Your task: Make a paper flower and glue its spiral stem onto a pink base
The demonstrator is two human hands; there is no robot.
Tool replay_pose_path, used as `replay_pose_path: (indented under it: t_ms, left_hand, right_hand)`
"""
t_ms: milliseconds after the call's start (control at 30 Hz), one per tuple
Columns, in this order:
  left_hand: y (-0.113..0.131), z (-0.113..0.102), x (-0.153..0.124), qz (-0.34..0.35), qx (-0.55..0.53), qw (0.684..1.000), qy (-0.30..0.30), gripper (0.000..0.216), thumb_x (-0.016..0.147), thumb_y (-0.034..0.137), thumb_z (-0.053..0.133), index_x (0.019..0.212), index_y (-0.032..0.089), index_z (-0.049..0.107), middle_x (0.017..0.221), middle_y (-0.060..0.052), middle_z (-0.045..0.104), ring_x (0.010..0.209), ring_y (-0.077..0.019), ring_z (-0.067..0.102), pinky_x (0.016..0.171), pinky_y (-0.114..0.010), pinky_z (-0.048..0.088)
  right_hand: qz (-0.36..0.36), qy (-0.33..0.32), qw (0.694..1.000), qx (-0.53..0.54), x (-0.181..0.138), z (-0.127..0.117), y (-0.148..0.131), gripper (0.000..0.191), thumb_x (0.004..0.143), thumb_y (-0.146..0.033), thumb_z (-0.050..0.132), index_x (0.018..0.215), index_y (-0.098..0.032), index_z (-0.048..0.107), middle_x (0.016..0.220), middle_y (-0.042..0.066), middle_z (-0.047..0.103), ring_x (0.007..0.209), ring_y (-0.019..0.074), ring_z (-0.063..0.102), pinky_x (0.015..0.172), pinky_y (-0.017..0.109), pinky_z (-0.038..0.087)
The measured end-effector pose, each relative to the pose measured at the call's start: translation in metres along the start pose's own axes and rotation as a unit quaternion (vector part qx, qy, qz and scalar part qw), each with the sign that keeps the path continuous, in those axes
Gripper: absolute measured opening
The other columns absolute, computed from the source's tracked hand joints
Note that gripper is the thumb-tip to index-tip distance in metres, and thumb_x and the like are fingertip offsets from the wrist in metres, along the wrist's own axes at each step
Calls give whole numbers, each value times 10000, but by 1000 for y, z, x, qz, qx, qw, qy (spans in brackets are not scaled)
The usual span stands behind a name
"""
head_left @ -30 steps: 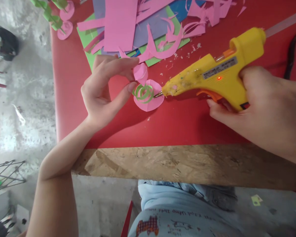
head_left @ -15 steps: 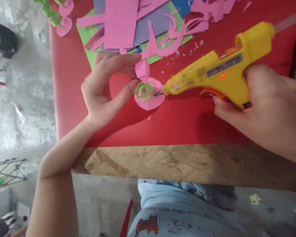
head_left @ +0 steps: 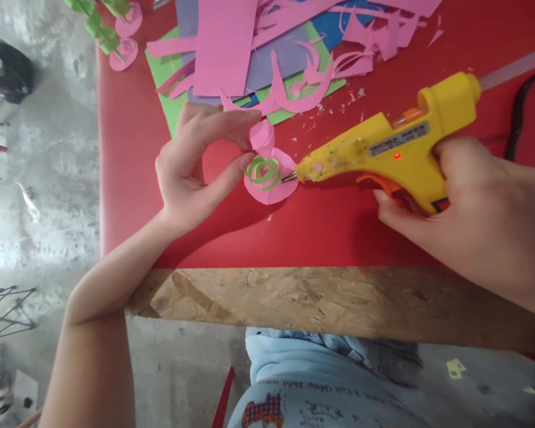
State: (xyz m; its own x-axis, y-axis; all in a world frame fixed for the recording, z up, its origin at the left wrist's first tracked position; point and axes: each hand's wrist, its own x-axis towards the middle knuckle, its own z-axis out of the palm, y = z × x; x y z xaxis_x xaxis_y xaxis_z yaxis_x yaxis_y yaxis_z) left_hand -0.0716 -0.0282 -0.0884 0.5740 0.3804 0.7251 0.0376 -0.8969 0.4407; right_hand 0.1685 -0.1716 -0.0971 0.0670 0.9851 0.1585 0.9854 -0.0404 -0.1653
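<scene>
My left hand (head_left: 196,160) pinches a small pink paper flower (head_left: 270,172) between thumb and forefinger; a green paper coil (head_left: 262,170) sits on its round pink base, and a curled pink petal rises under my fingertips. My right hand (head_left: 481,208) grips a yellow hot glue gun (head_left: 396,148) with a lit red lamp, one finger on the orange trigger. The metal nozzle touches the right edge of the green coil. The flower rests on the red tabletop (head_left: 330,226).
A heap of pink, green, purple and blue paper sheets and scraps (head_left: 267,53) lies behind the flower. Finished pink flowers on green stems (head_left: 116,30) lie at the far left corner. A black cord (head_left: 517,113) runs at the right. The table's chipboard front edge (head_left: 339,303) faces me.
Nozzle stays at the green coil and both hands keep their grips. The view has shifted slightly, so everything sits a little lower and to the right in the picture.
</scene>
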Motion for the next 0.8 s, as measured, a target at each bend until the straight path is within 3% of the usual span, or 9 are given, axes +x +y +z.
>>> replay_pose_path:
  t_ms: [267, 467, 633, 800]
  left_hand:
    - [1, -2, -1, -29, 9, 999, -22, 354, 837, 284, 643, 1180, 351, 578, 829, 64, 687, 811, -123, 626, 817, -358, 468]
    - [0, 2, -3, -23, 14, 1000, 6, 393, 842, 273, 633, 1195, 436, 569, 790, 66, 698, 755, -146, 622, 775, -405, 488]
    - [1, 2, -5, -19, 15, 1000, 7, 427, 801, 264, 682, 1199, 382, 584, 817, 33, 714, 766, -159, 629, 773, -398, 514]
    - [-1, 2, -6, -26, 22, 999, 13, 363, 833, 273, 641, 1180, 367, 587, 804, 30, 708, 781, -162, 641, 796, -414, 519]
  right_hand:
    - [-41, 52, 998, 3, 1, 3, 2, 593, 924, -634, 203, 949, -111, 482, 705, 50, 538, 567, 98, 511, 505, 198, 284]
    - [-69, 86, 994, 3, 7, 5, 4, 569, 916, -626, 193, 863, -132, 470, 549, -17, 331, 446, 81, 359, 436, 191, 154]
    - [-91, 112, 990, 2, 7, 3, 4, 358, 921, -466, 309, 831, -145, 439, 547, -20, 349, 414, 73, 317, 403, 191, 178]
    - [-83, 118, 989, 10, 8, 0, 4, 347, 907, -484, 334, 801, -163, 408, 524, -34, 311, 406, 73, 295, 400, 187, 177]
